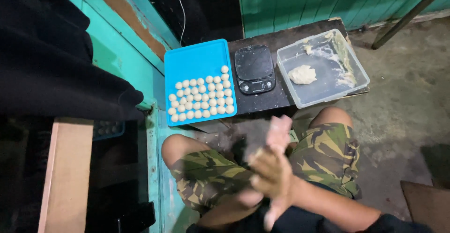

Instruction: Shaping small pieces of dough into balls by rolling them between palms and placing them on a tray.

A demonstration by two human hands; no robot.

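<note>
The right hand (274, 174) and left hand (277, 134) are pressing palm to palm above the camouflage-shorted lap, blurred so whatever lies between them cannot be told, while before the knees a dark low table (262, 103) is carrying a blue tray (194, 59) of small round pale dough balls (201, 97) along its near-left edge, a black scale (254, 69) mid-table and a clear plastic tub (356, 71) holding a soft dough lump (302, 74) at its right end

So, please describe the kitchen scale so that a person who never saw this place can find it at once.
Look at the dark low table in front of the seated person's knees. Three things stand on it in a row: a blue tray of small dough balls on the left, a clear plastic tub with a dough lump on the right. The kitchen scale is between them, the only black, flat, glossy one.
</note>
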